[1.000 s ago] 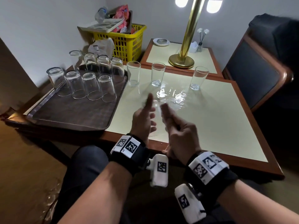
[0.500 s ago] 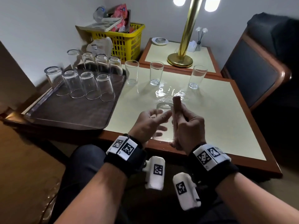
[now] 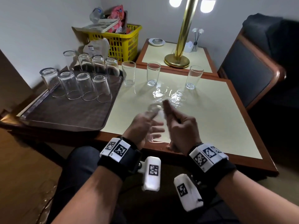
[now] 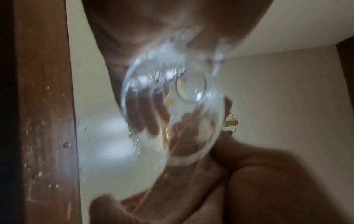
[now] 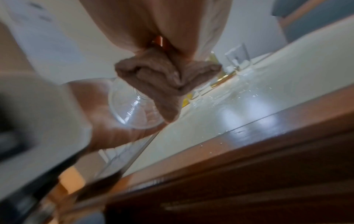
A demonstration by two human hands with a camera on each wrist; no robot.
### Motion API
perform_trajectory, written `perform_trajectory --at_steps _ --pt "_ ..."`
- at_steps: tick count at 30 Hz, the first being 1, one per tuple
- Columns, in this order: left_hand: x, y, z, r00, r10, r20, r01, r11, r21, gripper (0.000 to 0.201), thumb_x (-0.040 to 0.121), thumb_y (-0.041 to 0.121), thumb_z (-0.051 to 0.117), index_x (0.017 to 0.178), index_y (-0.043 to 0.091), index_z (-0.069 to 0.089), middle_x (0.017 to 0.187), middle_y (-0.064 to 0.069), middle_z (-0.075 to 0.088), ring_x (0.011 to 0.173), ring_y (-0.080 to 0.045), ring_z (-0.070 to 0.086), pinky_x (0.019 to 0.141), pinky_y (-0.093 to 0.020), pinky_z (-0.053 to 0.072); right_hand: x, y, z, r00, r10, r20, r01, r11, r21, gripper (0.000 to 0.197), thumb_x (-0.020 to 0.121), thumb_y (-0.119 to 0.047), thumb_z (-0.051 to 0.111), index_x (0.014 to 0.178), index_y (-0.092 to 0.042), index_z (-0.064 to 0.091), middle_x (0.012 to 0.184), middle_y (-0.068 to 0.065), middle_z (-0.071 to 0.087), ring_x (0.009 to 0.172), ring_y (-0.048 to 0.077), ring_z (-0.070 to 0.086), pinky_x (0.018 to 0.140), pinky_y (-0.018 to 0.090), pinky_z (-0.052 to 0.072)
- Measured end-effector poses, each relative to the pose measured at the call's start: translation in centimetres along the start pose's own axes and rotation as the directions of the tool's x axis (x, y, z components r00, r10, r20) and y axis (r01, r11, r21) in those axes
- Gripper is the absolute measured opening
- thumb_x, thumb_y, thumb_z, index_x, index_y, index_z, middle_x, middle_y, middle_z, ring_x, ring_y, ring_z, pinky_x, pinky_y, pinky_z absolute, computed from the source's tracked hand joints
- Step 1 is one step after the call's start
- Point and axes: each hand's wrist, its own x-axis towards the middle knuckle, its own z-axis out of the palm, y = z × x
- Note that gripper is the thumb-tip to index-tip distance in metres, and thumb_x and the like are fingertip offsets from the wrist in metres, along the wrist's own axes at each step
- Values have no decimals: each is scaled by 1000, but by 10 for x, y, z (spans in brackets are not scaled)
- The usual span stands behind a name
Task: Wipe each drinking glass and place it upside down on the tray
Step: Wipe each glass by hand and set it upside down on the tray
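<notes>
A: What is being handled?

B: A drinking glass [image 3: 156,122] is held above the near edge of the tabletop [image 3: 210,113], lying roughly sideways between the two hands. The left hand [image 3: 142,125] is wrapped round its wall; through the glass, in the left wrist view, its fingers [image 4: 141,112] are seen curled against the far side.

A: And the other hand?

B: A brown cloth [image 5: 168,78] is bunched and pinched in the right hand [image 3: 181,126], whose fingers are closed on it. In the right wrist view the cloth hangs just at the glass's open mouth; whether it is touching the rim cannot be told through the blur.

A: How should the wiping be done well?

B: The cloth is probably best pushed fully inside and the glass turned by the left hand, so that the whole inner wall and the base are reached. Water drops are visible on the glass and on the tabletop, so the outside would want a pass too. The grip should be kept firm, as wet glass is likely to slip.

A: How much is left?

B: Eight glasses [image 3: 87,86] stand upside down on the tray [image 3: 64,113], and three upright glasses [image 3: 153,73] wait at the far side of the tabletop. A free spot in front of the near row could be used next.
</notes>
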Motion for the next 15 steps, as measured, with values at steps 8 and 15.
perform_trajectory --at_steps 8,15 --pt "0 -12 0 993 -100 -56 90 984 -152 58 95 64 50 122 13 50 106 -16 64 92 -33 66 90 -51 54 1 7 4 995 -79 55 85 989 -118 28 98 -43 64 126 -47 67 96 -27 72 48 -7 56 49 18 50" --pt "-2 -14 3 981 -101 -163 62 971 -230 84 82 84 47 126 13 53 117 -13 60 94 -31 63 87 -46 51 -13 8 -1 987 -45 155 56 996 -71 31 99 -38 63 129 -46 66 110 -19 72 46 5 64 41 19 48"
